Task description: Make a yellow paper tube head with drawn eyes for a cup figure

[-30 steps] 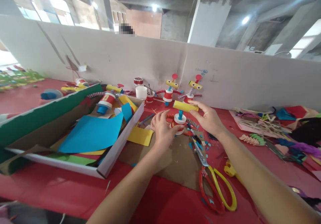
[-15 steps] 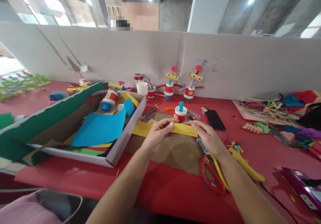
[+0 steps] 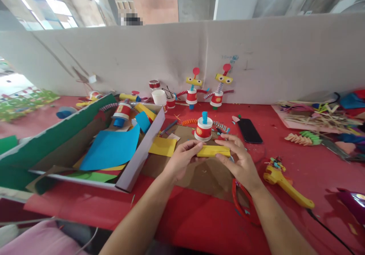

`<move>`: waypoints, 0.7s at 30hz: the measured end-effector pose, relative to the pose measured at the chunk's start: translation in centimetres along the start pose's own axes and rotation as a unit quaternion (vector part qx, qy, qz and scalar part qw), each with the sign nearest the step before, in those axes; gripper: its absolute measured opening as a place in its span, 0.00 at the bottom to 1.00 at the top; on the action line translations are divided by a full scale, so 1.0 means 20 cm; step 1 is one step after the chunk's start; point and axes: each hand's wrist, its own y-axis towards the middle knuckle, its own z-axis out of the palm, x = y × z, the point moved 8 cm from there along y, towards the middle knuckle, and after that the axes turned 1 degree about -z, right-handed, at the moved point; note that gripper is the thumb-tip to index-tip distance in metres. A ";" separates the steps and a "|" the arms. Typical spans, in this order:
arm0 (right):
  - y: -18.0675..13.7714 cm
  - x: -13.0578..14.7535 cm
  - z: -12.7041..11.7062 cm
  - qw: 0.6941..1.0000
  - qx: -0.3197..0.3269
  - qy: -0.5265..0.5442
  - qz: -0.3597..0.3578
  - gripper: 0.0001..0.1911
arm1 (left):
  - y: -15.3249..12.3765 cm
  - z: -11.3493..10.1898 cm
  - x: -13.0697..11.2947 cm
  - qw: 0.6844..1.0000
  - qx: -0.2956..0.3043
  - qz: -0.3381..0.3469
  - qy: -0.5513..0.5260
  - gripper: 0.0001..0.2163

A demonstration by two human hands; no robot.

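head view: the left hand (image 3: 182,158) has its thumb and fingers clamped on the left end of a yellow paper roll (image 3: 213,152), which sits just above the brown cardboard (image 3: 196,176) on the red worktop (image 3: 196,215), nearer the camera than the white-and-red cup figure (image 3: 203,132). the right hand (image 3: 242,163) curves around the other end, thumb low and fingers above; i cannot tell whether they grip it. a lengthwise edge shows along the roll. to shape it well, i'd keep both ends level, press evenly along that edge and squeeze lightly, since paper would likely crease or flatten under a hard pinch.

compared with half a second ago, the yellow paper looks less like a flat band and more like a closed roll, the right thumb and forefinger stand wider apart, and the view tips lower.
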 end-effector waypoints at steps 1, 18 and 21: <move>0.00 0.01 0.00 1.000 -0.001 -0.005 -0.013 0.15 | 0.00 0.01 0.01 1.000 0.006 -0.002 -0.002 0.14; -0.02 0.05 -0.03 0.997 -0.049 0.014 -0.061 0.03 | 0.00 -0.01 0.00 1.000 -0.011 -0.024 -0.002 0.12; -0.03 -0.01 -0.11 0.984 -0.152 0.090 -0.002 0.06 | 0.01 -0.07 -0.02 0.997 -0.026 -0.019 0.075 0.11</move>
